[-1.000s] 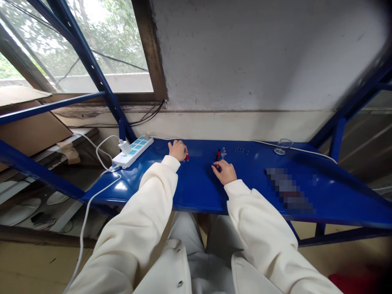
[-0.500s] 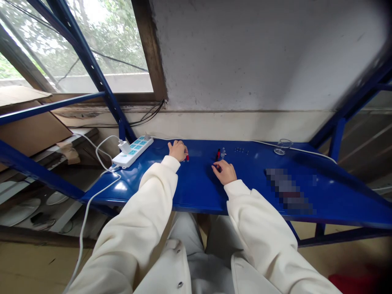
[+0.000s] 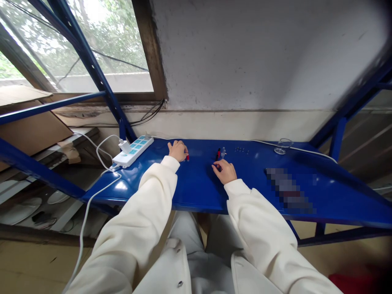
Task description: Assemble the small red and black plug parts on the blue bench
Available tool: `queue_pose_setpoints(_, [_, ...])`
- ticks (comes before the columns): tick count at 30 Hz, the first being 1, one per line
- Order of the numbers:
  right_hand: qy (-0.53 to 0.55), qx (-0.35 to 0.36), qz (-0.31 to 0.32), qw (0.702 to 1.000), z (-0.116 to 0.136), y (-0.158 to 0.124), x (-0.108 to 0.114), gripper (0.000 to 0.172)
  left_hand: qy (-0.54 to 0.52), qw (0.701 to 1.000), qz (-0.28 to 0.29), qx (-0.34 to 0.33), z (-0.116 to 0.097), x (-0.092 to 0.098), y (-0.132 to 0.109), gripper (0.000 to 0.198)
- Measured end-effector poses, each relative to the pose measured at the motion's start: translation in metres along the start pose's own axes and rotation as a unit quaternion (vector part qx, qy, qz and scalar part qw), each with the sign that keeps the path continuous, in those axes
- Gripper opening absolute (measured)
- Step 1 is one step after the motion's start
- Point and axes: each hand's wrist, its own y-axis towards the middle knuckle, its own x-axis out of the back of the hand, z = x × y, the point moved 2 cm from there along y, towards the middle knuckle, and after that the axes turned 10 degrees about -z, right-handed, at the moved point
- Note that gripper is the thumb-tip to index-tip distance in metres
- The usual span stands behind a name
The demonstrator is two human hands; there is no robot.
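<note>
My left hand [image 3: 177, 150] rests palm down at the back left of the blue tabletop, fingers spread and bent. Small red pieces [image 3: 188, 158] lie by its fingertips, partly covered by the hand. Farther right, my right hand [image 3: 226, 172] is closed, with thumb and forefinger curled close together. Whatever sits between them is too small to make out. Just beyond that hand are a red-and-black piece [image 3: 218, 154] and a clear plastic piece [image 3: 223, 152]. Several tiny pieces, perhaps screws [image 3: 240, 150], stand in a row to the right of these.
A white power strip [image 3: 133, 152] with a plugged-in charger lies on the left of the blue table [image 3: 196, 192]. A clear cup [image 3: 283, 146] stands at the back right by a white cable. In front of it lies a pixelated dark object [image 3: 288, 191]. Blue frame posts flank the table.
</note>
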Motion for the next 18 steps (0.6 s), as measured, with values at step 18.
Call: queue_pose_setpoints(18, [-0.047,-0.067,-0.057,0.995,-0.0016,0.0004,0.0086,0.025,-0.023,0.998,-0.058,-0.009,-0.0079,0.0085,-0.0066,0.020])
